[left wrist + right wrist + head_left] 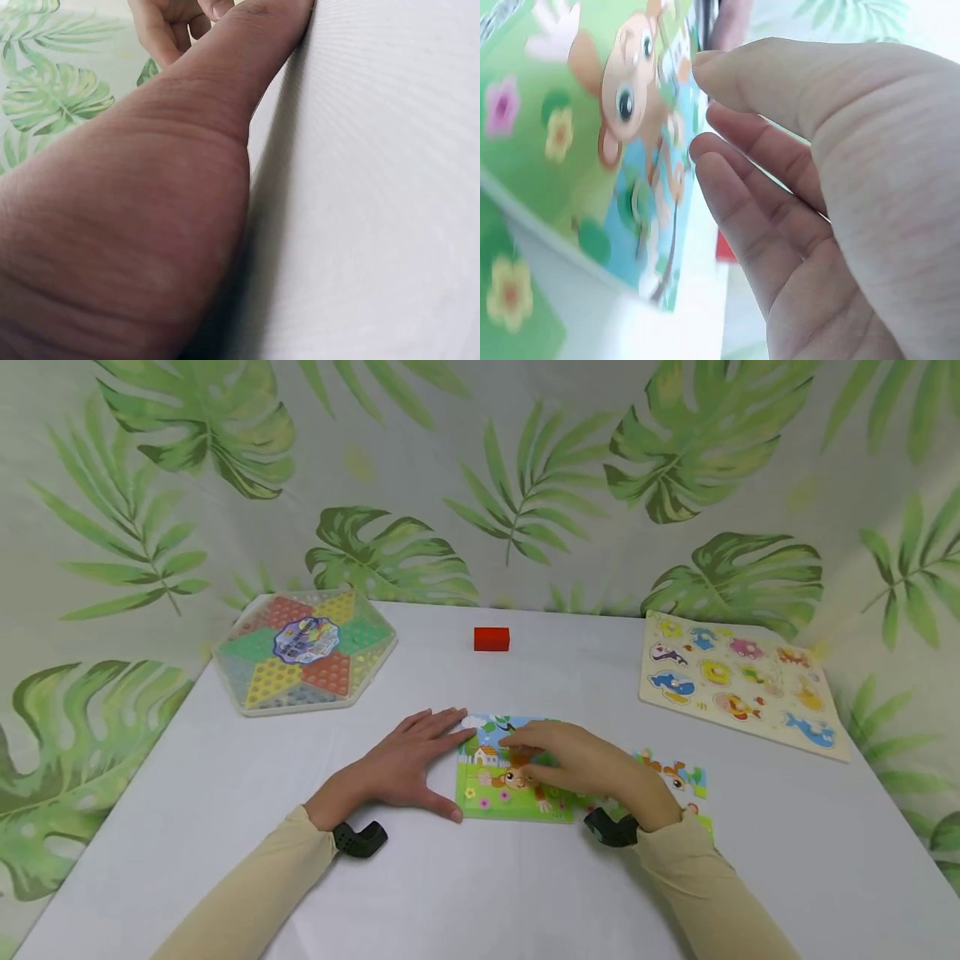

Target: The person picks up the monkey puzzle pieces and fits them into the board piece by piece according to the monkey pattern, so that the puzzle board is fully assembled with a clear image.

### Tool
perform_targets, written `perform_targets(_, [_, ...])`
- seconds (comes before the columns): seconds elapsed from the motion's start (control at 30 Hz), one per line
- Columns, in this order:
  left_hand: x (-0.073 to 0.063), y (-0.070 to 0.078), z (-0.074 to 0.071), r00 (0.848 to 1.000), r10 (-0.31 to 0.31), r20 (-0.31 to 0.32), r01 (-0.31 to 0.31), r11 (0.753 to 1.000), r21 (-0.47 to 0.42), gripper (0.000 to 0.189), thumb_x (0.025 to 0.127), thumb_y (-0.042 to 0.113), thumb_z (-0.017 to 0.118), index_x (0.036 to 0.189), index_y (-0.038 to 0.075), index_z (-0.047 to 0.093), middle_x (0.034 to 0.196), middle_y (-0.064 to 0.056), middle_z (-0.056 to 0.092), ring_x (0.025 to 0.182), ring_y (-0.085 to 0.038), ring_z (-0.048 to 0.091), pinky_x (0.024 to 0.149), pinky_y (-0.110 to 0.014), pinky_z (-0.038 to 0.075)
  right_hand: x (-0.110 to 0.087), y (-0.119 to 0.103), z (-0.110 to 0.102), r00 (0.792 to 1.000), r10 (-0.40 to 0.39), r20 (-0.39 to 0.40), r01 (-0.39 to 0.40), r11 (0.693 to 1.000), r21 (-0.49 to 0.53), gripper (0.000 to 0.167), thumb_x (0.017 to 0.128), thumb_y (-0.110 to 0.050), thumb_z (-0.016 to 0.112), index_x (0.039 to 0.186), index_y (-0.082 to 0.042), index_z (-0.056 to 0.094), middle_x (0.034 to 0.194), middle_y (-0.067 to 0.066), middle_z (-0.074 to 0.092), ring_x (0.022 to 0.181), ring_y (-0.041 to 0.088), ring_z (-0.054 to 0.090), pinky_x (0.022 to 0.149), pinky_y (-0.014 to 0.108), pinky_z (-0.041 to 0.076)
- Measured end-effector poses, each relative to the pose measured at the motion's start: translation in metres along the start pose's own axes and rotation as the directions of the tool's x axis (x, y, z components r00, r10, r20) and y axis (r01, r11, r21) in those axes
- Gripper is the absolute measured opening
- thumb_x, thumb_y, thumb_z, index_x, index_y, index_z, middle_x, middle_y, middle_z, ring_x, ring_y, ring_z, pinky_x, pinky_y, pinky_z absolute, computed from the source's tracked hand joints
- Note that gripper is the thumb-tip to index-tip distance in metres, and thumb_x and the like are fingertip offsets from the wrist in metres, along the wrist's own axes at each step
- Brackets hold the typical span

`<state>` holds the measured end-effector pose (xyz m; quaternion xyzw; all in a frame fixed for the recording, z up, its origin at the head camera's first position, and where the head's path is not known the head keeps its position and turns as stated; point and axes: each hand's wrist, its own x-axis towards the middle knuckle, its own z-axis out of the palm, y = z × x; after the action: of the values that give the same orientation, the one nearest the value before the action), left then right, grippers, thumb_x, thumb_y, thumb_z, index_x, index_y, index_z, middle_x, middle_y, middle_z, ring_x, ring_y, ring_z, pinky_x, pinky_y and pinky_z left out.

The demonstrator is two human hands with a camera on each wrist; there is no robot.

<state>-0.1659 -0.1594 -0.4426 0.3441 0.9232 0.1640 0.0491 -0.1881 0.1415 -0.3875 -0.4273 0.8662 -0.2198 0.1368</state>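
Observation:
A flat jigsaw puzzle (495, 806) with a monkey picture lies on the white table in front of me. My left hand (408, 758) is spread on the table at its left edge, thumb by the lower left corner and fingertips by the upper left one. Above the picture hovers my right hand (573, 760), its fingers slightly bent. In the right wrist view, the thumb and fingers stand apart beside the puzzle (577, 172) with nothing between them. The right hand covers part of the picture in the head view. The left wrist view shows mostly the left hand's thumb side (180, 150).
A second puzzle piece group (690, 781) lies partly under the right forearm. Farther back are a red block (491, 639), a hexagonal checkers board (303, 647) at left and a wooden sea-animal peg board (731, 681) at right. A leaf-print cloth (540, 485) hangs behind.

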Motion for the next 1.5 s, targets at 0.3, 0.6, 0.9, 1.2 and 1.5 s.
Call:
perform_targets(0.3, [0.001,0.001,0.0,1.0,-0.016,0.001,0.016,1.0,0.016,0.116,0.07,0.084,0.072,0.163,0.025,0.034,0.172,-0.003,0.022,0.159,-0.021,0.017,0.129,-0.048,0.014,-0.027,0.016,-0.014,0.995,0.052,-0.083,-0.046,0.996,0.072,0.042,0.097,-0.013,0.072,0.138,-0.009,0.064,0.13,0.003,0.068,0.113,0.023,0.066,0.097,0.045,0.057])
perform_targets(0.6, [0.002,-0.001,0.002,1.0,-0.012,0.007,0.012,1.0,0.013,0.116,0.07,0.084,0.072,0.162,0.024,0.035,0.172,-0.004,0.023,0.159,-0.022,0.018,0.129,-0.049,0.015,-0.048,0.027,-0.021,0.988,0.038,-0.148,-0.027,0.997,0.076,0.042,0.097,-0.011,0.073,0.137,-0.006,0.064,0.133,0.007,0.068,0.112,0.024,0.068,0.095,0.043,0.059])
perform_targets(0.9, [0.001,-0.001,0.001,1.0,-0.016,0.01,0.016,1.0,0.011,0.116,0.071,0.084,0.072,0.162,0.024,0.035,0.172,-0.003,0.022,0.159,-0.022,0.017,0.129,-0.049,0.014,-0.07,0.04,-0.023,0.982,0.047,-0.182,-0.036,0.997,0.063,0.046,0.094,-0.008,0.075,0.138,-0.005,0.062,0.132,0.01,0.068,0.113,0.027,0.069,0.095,0.042,0.059])
perform_targets(1.2, [0.001,0.001,0.0,1.0,-0.008,0.003,0.008,1.0,0.006,0.116,0.071,0.083,0.072,0.163,0.024,0.034,0.172,-0.004,0.022,0.159,-0.022,0.017,0.129,-0.049,0.015,-0.093,0.051,-0.023,0.972,0.129,-0.197,-0.127,0.992,0.022,0.047,0.094,-0.013,0.076,0.139,-0.009,0.063,0.13,0.006,0.07,0.11,0.024,0.069,0.091,0.041,0.059])
perform_targets(1.5, [0.001,-0.001,0.002,1.0,-0.016,0.016,0.016,1.0,0.002,0.115,0.071,0.082,0.073,0.163,0.025,0.034,0.172,-0.003,0.021,0.16,-0.022,0.016,0.129,-0.049,0.014,-0.12,0.065,-0.02,0.951,0.219,-0.217,-0.218,0.976,0.03,0.048,0.096,-0.017,0.076,0.141,-0.01,0.061,0.129,0.007,0.069,0.103,0.021,0.068,0.092,0.045,0.06])
